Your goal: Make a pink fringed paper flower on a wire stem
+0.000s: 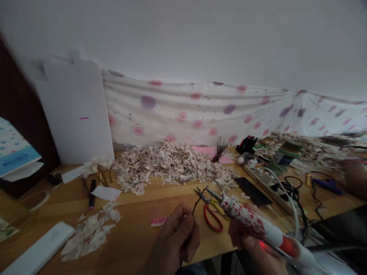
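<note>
Near the table's front edge, my left hand (179,235) pinches a thin dark twig (197,202) between thumb and fingers. The twig's bent upper end points up and to the right. My right hand (255,248) is wrapped round a hot glue gun (249,217) with a red-and-white patterned body and a red light glowing beneath. Its metal nozzle is close to the twig's top; whether they touch I cannot tell. Behind them lie red-handled scissors (213,221) and a yellow-handled tool (220,209), partly covered by the glue gun.
A heap of pale dried petals or flakes (169,164) spreads along the back, with a smaller pile (90,233) at left. Dark twigs (220,149) stand behind. To the right are a phone (254,191) and a power strip (269,185) with cables. Another person's hand (355,175) is far right.
</note>
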A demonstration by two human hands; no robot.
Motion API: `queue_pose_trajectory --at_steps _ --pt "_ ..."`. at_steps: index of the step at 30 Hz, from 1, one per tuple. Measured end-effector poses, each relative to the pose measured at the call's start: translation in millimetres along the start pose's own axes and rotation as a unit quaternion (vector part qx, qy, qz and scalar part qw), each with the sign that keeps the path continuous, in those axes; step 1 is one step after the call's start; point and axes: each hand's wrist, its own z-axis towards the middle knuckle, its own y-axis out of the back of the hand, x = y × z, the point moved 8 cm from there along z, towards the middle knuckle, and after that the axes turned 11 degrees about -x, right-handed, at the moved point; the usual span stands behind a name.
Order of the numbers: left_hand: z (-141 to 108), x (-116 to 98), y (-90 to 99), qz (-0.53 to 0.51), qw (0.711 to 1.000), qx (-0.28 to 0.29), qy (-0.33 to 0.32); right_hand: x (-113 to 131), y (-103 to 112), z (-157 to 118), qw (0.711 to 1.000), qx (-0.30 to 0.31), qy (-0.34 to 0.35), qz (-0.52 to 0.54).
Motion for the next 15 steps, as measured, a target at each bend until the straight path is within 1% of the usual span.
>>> queue_pose_trajectory --at_steps 4,5,6,8,10,12,14,15 --pt "1 -4 2.6 -0.001 1.0 -0.025 0.006 13 -3 3 0.998 0.049 0.043 0.016" --pt "2 -5 3.2 -0.005 1.0 -0.028 0.008 14 -2 3 0.998 0.046 0.041 0.013" --pt "2 -7 3.8 -0.009 0.999 -0.031 0.011 13 0 3 0.999 0.025 0.026 0.01" --pt "2 -9 5.0 -0.018 0.999 -0.031 0.017 5 12 3 0.997 -0.063 -0.032 0.011" --pt "3 -11 6.4 -0.026 0.999 -0.027 0.027 -4 25 3 0.987 -0.141 -0.079 0.02" --pt "4 -13 8.3 -0.032 0.998 -0.017 0.041 -15 34 9 0.983 -0.16 -0.092 0.015" --pt "5 -18 14.9 -0.027 0.998 -0.022 0.047 -33 47 22 0.983 -0.152 -0.1 -0.034" --pt "5 -23 19.9 -0.022 0.998 -0.029 0.042 -46 56 29 0.98 -0.147 -0.112 -0.074"
